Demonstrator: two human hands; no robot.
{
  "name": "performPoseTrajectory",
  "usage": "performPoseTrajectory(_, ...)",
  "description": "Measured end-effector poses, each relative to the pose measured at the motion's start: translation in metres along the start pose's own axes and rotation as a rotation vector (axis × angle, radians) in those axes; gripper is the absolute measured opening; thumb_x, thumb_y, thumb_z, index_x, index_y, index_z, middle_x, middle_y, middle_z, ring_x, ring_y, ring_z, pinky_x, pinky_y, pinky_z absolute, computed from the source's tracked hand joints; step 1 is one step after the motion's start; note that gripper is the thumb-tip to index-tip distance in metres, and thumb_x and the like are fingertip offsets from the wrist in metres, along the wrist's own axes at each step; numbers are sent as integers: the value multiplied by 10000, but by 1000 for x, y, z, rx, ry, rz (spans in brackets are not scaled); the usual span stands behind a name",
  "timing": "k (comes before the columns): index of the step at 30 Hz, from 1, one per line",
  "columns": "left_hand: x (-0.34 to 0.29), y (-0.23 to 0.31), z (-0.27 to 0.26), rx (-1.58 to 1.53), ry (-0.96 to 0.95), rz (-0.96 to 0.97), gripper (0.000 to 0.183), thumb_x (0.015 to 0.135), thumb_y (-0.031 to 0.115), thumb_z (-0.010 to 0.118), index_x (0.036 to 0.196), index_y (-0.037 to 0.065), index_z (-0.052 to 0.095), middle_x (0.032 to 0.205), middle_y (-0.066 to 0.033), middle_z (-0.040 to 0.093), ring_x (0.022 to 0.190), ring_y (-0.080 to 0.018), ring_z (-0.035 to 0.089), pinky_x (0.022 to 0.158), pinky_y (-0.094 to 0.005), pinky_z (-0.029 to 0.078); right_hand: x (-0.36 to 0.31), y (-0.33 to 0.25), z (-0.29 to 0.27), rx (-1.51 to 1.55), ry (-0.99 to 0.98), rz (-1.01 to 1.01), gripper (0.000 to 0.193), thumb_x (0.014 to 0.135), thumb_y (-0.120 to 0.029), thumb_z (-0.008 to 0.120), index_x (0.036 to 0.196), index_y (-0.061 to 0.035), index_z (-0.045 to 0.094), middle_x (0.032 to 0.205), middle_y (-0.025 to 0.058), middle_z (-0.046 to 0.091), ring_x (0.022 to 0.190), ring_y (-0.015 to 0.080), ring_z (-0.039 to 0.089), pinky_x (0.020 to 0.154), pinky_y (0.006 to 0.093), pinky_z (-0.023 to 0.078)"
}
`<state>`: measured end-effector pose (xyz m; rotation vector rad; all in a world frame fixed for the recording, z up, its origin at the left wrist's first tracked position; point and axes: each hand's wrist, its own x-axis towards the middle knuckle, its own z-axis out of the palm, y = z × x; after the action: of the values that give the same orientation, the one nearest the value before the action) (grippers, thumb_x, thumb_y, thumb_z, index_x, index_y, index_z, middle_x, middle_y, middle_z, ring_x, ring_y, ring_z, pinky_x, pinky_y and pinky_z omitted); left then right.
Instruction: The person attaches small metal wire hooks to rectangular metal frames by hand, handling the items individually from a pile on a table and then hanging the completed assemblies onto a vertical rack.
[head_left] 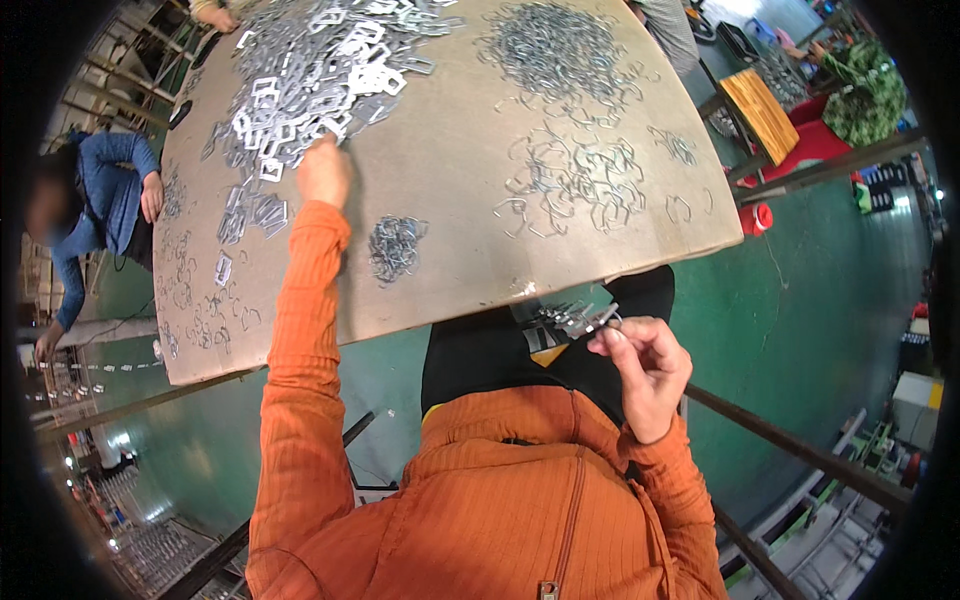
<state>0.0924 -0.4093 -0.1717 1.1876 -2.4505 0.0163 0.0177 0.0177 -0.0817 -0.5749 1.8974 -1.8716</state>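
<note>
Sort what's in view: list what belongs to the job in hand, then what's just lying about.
In the job:
flat metal frames, at the left hand
metal piece, pinched in the right hand
bent wire pieces, probably

Apparently just lying about:
red container
wooden top

Ribbed orange jacket (500,500), black trousers (465,365), silver-white frames (320,90), grey wire hooks (548,45), tan tabletop (430,150), green floor (730,345)

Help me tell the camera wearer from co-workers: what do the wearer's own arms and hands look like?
Long, ribbed orange sleeves reach the wrists on both sides. The left hand and right hand wear no gloves, and no cables or markings show.
</note>
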Motion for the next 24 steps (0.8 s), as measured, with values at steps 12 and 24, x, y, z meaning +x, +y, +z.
performPoseTrajectory(12, -140, 164, -103, -1552, -664, -199, 169, 861, 40, 624, 1012, -9, 567, 859, -61, 630, 761, -126, 625, 684, -267, 548, -3, 16, -6, -31, 0, -60, 15, 843, 28, 628, 846, 41, 622, 769, 63, 654, 692, 88, 641, 618, 210, 510)
performPoseTrajectory(24, -168, 207, -125, -1637, -701, -145, 190, 824, -27, 648, 982, -21, 543, 843, -73, 620, 749, -110, 618, 667, -236, 547, -1, 21, -9, -112, 48, -136, 51, 831, 8, 647, 817, 40, 610, 727, 68, 637, 659, 104, 639, 589, 227, 510)
